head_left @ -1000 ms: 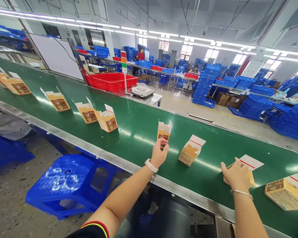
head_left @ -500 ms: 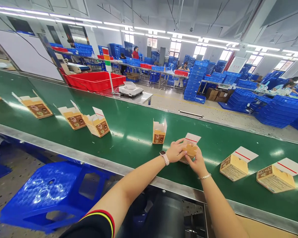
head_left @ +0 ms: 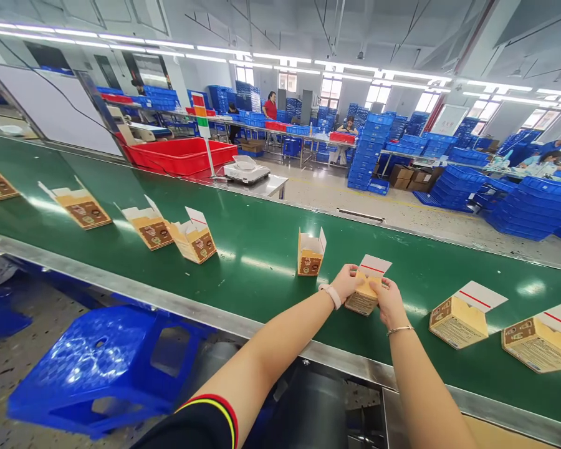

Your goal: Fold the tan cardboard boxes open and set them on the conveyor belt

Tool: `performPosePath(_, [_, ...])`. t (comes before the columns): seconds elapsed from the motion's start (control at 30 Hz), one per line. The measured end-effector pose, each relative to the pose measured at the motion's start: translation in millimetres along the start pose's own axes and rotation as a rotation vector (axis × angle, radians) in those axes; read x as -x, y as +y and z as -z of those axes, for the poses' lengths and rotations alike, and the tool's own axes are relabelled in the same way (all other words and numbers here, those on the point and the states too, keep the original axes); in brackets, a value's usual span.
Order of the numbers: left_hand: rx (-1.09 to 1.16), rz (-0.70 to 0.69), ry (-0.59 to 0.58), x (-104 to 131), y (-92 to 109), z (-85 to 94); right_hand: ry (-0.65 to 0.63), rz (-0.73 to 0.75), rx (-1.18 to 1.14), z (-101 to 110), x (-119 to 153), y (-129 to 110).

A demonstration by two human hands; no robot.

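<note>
Pinching L side of brown carton (head_left: pixel 362 304) w/ L hand (head_left: pixel 348 282), pinching R side w/ R hand (head_left: pixel 389 300). Apparently sitting on green conveyor belt (head_left: pixel 257 293), w/ white flap (head_left: pixel 374 266), red-striped, sticking up at far side. Wearing pale watch band (head_left: pixel 331 295) on L, thin bracelet (head_left: pixel 401 329) on R. Spaced to L, untouched: open-topped carton (head_left: pixel 310 264), upright; farther L, approx. side by side, tilted-looking carton pair (head_left: pixel 199 244). Spaced to R: striped-flap carton (head_left: pixel 457 322), then end carton (head_left: pixel 537 345). Visible past belt: red tub (head_left: pixel 182 156), white scale (head_left: pixel 246 169). Below near edge: blue stool (head_left: pixel 93 355).
</note>
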State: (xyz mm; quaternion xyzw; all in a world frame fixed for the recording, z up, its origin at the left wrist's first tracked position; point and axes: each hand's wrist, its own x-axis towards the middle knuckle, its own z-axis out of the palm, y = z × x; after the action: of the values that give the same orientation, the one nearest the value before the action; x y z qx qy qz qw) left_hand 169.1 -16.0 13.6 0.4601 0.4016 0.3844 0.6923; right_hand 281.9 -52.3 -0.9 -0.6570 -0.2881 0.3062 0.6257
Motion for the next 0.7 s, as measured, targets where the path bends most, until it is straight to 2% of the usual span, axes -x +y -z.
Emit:
performPosePath(0.07, [-0.028, 0.078, -0.041, -6.5, 6.3, -6.0, -0.018, -0.036, 0.009, 2.4, -3.8, -1.5])
performPosePath(0.17, [-0.057, 0.082, -0.037, -8.3, 12.0, -15.9, -0.017, -0.045, 0.016, 8.7, -6.1, -3.0])
performPosePath(0.23, [-0.058, 0.046, -0.003, -0.2, 11.9, -17.9, 0.025, -0.017, 0.015, 17.4, -3.7, -3.2])
performPosePath(0.3, [-0.079, -0.076, 0.071, 13.3, 8.6, -10.7, 0.160, 0.057, 0.019, 29.0, 3.8, -2.5])
performPosePath(0.37, [-0.147, -0.350, 0.195, 25.9, 3.9, 7.2, 0.346, 0.312, 0.093, 38.9, 17.3, -1.1])
performPosePath(0.43, [-0.227, -0.670, 0.375, 30.8, 1.8, 32.7, 0.424, 0.737, 0.230, 40.5, 35.2, 0.2])
performPosePath(0.47, [-0.252, -0.767, 0.478, 29.3, 3.0, 46.2, 0.385, 0.955, 0.301, 36.7, 44.5, 0.6])
performPosePath(0.5, [-0.256, -0.790, 0.569, 25.1, 6.0, 59.0, 0.298, 1.134, 0.362, 29.8, 53.0, 0.8])
performPosePath(0.53, [-0.249, -0.752, 0.627, 18.7, 10.5, 70.4, 0.174, 1.241, 0.408, 20.0, 59.9, 0.8])
performPosePath(0.57, [-0.234, -0.680, 0.638, 10.8, 16.1, 79.6, 0.042, 1.287, 0.448, 8.1, 64.4, 1.1])
performPosePath(0.63, [-0.199, -0.521, 0.510, -6.0, 27.5, 91.1, -0.168, 1.251, 0.525, -17.9, 63.9, 2.9])
performPosePath(0.7, [-0.177, -0.433, 0.278, -19.7, 35.2, 94.4, -0.242, 1.124, 0.598, -40.7, 50.5, 7.5])
